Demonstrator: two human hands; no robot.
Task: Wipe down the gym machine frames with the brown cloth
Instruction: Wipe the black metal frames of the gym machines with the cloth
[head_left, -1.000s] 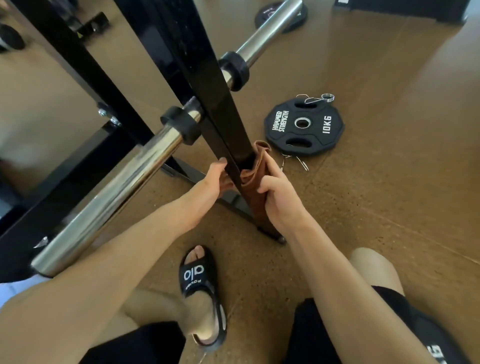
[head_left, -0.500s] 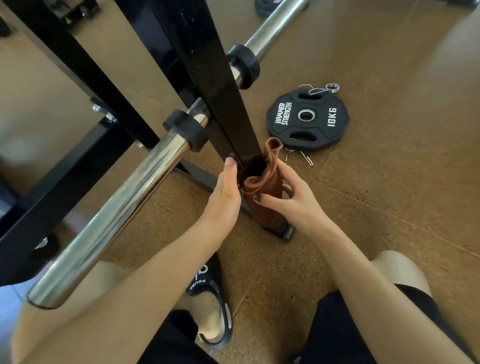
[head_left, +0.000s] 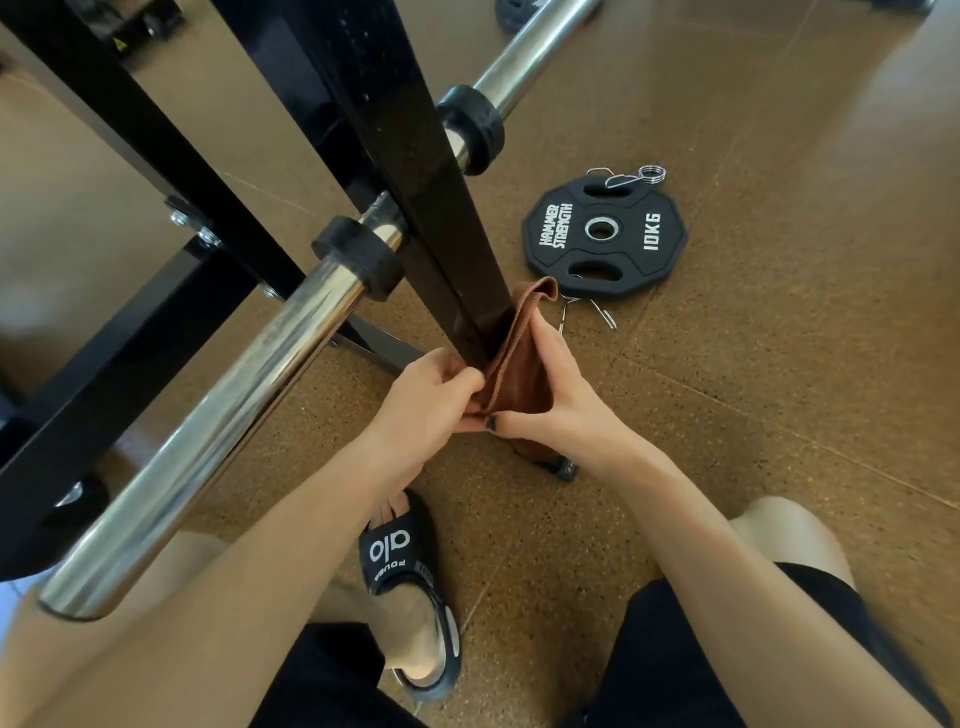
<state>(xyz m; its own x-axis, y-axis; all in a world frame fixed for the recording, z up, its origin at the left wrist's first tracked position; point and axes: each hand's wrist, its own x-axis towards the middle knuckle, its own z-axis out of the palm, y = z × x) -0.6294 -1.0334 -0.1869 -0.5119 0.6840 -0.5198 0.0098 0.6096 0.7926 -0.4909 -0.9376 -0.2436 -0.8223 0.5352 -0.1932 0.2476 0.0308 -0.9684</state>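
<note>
A black upright of the gym machine frame (head_left: 415, 156) slants down through the middle of the view to its foot on the floor. The brown cloth (head_left: 522, 358) is wrapped around the lower part of this upright. My left hand (head_left: 428, 400) pinches the cloth's near edge from the left. My right hand (head_left: 558, 402) grips the cloth from the right, thumb across its lower edge. Both hands meet just in front of the upright, which is hidden below them.
A chrome barbell (head_left: 234, 405) with black collars crosses diagonally left of the upright. A 10 kg black weight plate (head_left: 605, 239) lies on the brown floor with spring clips (head_left: 631, 176) beside it. My sandalled foot (head_left: 410, 587) is below my hands.
My left hand has left the upright's side and now pinches the cloth's edge. My right hand's grip on the cloth has shifted lower as both hands came together.
</note>
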